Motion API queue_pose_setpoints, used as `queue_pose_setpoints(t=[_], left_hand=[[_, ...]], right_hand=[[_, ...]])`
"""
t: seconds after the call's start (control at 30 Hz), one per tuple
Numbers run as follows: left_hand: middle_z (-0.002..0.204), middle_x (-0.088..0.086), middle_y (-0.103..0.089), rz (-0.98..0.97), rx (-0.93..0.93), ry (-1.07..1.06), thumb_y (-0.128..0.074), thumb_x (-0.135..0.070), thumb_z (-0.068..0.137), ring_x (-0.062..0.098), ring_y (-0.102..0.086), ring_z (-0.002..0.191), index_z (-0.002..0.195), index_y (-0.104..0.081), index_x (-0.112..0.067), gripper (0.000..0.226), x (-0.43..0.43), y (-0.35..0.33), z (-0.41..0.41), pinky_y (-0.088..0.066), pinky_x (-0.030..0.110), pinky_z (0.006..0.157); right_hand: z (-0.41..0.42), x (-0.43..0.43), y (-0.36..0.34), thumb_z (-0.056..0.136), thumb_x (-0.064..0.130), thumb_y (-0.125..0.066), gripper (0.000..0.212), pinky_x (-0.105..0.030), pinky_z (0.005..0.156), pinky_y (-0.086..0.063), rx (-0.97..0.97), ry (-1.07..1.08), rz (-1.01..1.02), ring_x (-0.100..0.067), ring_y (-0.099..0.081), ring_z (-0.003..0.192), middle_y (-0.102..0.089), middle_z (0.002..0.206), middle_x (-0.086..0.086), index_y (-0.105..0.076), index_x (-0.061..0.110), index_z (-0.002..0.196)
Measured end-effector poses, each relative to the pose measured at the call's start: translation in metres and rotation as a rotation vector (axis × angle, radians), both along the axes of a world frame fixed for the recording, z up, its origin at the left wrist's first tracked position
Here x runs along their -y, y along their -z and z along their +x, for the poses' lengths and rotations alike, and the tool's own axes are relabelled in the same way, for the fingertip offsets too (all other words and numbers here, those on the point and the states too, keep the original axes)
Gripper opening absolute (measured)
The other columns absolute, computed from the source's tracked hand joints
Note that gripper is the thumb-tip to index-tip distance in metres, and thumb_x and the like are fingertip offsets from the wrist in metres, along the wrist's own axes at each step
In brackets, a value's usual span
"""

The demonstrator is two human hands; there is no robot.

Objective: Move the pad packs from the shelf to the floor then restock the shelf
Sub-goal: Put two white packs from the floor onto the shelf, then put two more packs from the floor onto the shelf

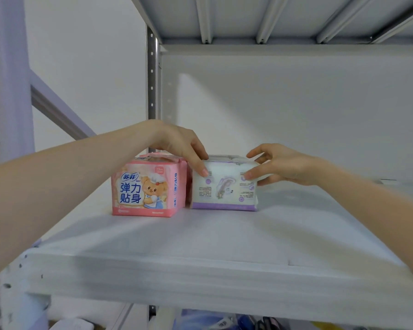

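On my feed the white-and-purple pad pack (224, 184) stands on the shelf (200, 246), just beside the pink pad pack (148, 189). The left hand (179, 144) curls over its top left corner, thumb on the front face. The right hand (279, 165) pinches its right end between thumb and fingers.

stockroom or shop storage, grey metal shelving (224, 265) with perforated uprights (152, 86), retail pad packs (148, 188), bare white wall (86, 63)
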State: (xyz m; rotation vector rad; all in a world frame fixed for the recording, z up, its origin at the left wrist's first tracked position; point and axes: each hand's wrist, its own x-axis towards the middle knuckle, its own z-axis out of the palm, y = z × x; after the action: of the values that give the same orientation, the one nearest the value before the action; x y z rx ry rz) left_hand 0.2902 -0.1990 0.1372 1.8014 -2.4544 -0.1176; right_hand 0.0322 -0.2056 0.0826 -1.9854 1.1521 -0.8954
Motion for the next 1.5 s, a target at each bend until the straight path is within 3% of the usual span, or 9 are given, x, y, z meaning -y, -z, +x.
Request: queue_pose_setpoints(t=[0.27,0.47,0.73,0.83,0.93,1.07,1.17,1.27,1.5], left_hand=[[0.125,-0.018,-0.061,-0.039,-0.001,-0.021,-0.08,-0.063,0.058,0.01,-0.055,0.119,0.125,-0.06,-0.035,0.075,0.005,0.004,0.004,-0.043,0.041,0.105],[0.122,-0.019,-0.058,-0.044,0.006,-0.029,-0.077,-0.061,0.064,0.008,-0.055,0.116,0.133,-0.055,-0.03,0.079,0.008,0.006,0.005,-0.042,0.031,0.104],[0.097,-0.017,-0.072,0.004,-0.006,0.005,-0.073,-0.055,0.074,0.003,-0.071,0.079,0.119,-0.065,-0.032,0.051,0.001,0.011,0.001,-0.053,0.022,0.07],[0.099,-0.011,-0.074,0.071,-0.081,-0.022,-0.075,-0.05,0.075,0.012,-0.073,0.083,0.118,-0.065,-0.029,0.049,-0.004,0.013,0.001,-0.058,0.035,0.082],[0.114,-0.008,-0.069,0.057,-0.078,-0.072,-0.074,-0.05,0.077,0.015,-0.07,0.093,0.127,-0.059,-0.027,0.057,-0.014,0.016,-0.003,-0.055,0.036,0.089],[0.145,-0.003,-0.044,-0.21,0.02,-0.141,-0.07,-0.05,0.08,0.022,-0.045,0.13,0.14,-0.045,-0.022,0.071,-0.031,0.024,-0.011,-0.038,0.04,0.107],[0.153,0.0,-0.033,-0.426,0.022,-0.123,-0.062,-0.044,0.088,0.024,-0.034,0.139,0.144,-0.038,-0.019,0.066,-0.048,0.034,-0.015,-0.02,0.048,0.117],[0.158,0.004,-0.024,-0.565,0.041,-0.087,-0.052,-0.042,0.093,0.023,-0.024,0.144,0.146,-0.036,-0.018,0.06,-0.071,0.05,-0.018,-0.01,0.051,0.118],[0.158,0.005,-0.024,-0.661,-0.028,-0.099,-0.043,-0.046,0.096,0.024,-0.02,0.146,0.146,-0.036,-0.021,0.056,-0.135,0.103,-0.024,-0.012,0.052,0.117]], right_hand=[[0.009,0.01,0.001,0.069,0.013,-0.084,0.064,-0.036,0.08,-0.059,-0.027,0.042,-0.068,-0.017,-0.065,0.091,-0.051,0.103,-0.004,-0.052,0.013,0.124],[0.008,0.014,0.006,0.067,0.021,-0.086,0.06,-0.032,0.076,-0.06,-0.037,0.064,-0.113,-0.019,-0.064,0.098,-0.052,0.114,-0.007,-0.056,0.013,0.119],[0.005,0.014,0.01,0.07,0.026,-0.084,0.055,-0.034,0.075,-0.06,-0.066,0.085,-0.133,-0.014,-0.063,0.101,-0.059,0.115,-0.002,-0.06,0.013,0.118],[0.005,0.014,0.013,0.07,0.029,-0.083,0.055,-0.036,0.078,-0.059,-0.072,0.097,-0.14,-0.016,-0.061,0.105,-0.057,0.116,-0.002,-0.06,0.016,0.118],[0.008,0.012,0.016,0.071,0.034,-0.082,0.059,-0.035,0.079,-0.058,-0.068,0.13,-0.154,-0.013,-0.06,0.103,-0.056,0.113,0.001,-0.056,0.019,0.122],[0.012,-0.002,0.023,0.076,0.042,-0.077,0.07,-0.022,0.069,-0.043,-0.108,0.225,-0.264,-0.008,-0.057,0.096,-0.057,0.111,0.006,-0.043,0.021,0.134],[0.015,-0.017,0.029,0.082,0.045,-0.07,0.073,-0.029,0.085,-0.043,-0.199,0.289,-0.409,-0.022,-0.053,0.115,-0.051,0.132,-0.006,-0.036,0.018,0.14],[0.019,-0.045,0.037,0.086,0.049,-0.062,0.072,-0.043,0.101,-0.041,-0.269,0.354,-0.504,-0.027,-0.048,0.124,-0.048,0.138,-0.009,-0.031,0.017,0.143],[0.025,-0.127,0.067,0.096,0.05,-0.04,0.056,-0.046,0.099,-0.035,-0.535,0.507,-0.659,-0.027,-0.044,0.125,-0.048,0.136,-0.006,-0.035,0.018,0.141]])
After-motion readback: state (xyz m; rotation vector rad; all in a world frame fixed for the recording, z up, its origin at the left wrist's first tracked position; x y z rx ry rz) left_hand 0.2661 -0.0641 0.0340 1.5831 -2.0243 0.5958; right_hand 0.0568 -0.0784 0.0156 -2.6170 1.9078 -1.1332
